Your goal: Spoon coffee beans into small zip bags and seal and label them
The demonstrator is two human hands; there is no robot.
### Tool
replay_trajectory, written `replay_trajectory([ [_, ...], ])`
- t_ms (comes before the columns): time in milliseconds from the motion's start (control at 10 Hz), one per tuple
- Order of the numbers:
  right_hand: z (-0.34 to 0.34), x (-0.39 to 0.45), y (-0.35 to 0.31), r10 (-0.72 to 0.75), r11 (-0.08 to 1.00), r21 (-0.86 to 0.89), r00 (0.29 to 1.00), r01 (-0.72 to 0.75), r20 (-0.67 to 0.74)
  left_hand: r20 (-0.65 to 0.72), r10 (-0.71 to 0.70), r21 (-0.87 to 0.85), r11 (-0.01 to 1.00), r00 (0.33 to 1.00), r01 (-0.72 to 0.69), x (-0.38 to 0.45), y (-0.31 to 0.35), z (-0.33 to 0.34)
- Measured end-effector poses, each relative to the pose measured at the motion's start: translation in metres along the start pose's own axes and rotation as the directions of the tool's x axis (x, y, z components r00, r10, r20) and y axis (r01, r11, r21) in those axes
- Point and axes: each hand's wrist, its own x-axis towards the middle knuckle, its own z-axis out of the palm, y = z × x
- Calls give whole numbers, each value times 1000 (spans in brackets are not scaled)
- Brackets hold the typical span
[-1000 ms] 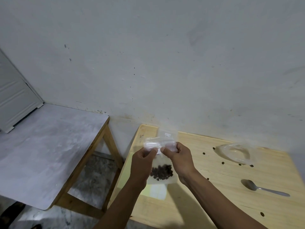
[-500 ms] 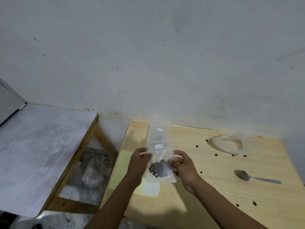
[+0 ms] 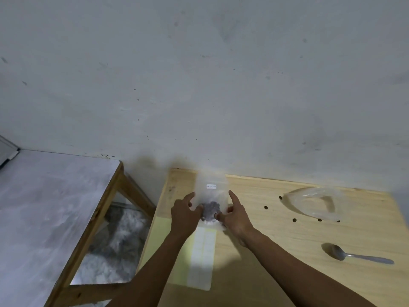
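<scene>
A small clear zip bag (image 3: pixel 211 192) with a white label (image 3: pixel 211 186) near its top is at the back left of the wooden table (image 3: pixel 287 251); it looks blurred. Dark coffee beans (image 3: pixel 210 210) fill its bottom. My left hand (image 3: pixel 184 214) holds the bag's lower left side, thumb on the front and index finger straight. On the lower right side my right hand (image 3: pixel 235 214) pinches it the same way. A metal spoon (image 3: pixel 354 255) lies empty at the right.
A yellow sheet of white labels (image 3: pixel 199 251) lies under my wrists near the table's left edge. A large clear plastic bag (image 3: pixel 314 202) lies at the back right, with loose beans (image 3: pixel 265 207) scattered around it. A grey-topped table (image 3: pixel 44 207) stands to the left across a gap.
My hands slid from the bag's top edge down to its lower sides, and the bag moved lower and away from me toward the back of the table.
</scene>
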Motion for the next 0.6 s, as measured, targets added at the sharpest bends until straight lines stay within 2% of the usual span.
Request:
replay_trajectory([
  [100,10,37,8,-14,996,-91,999,9,-49,19,-12,34,999,1000,11,24,-3,6],
  [200,18,67,21,2,985,-172,998,-12,-57,84,-25,-16,1000,996,27,34,-2,12],
  [400,24,73,15,-32,958,-286,999,27,-14,84,12,41,999,996,-16,55,-25,32],
  [600,22,79,22,-73,956,-281,996,85,54,88,7,21,1000,996,-8,64,-40,41],
])
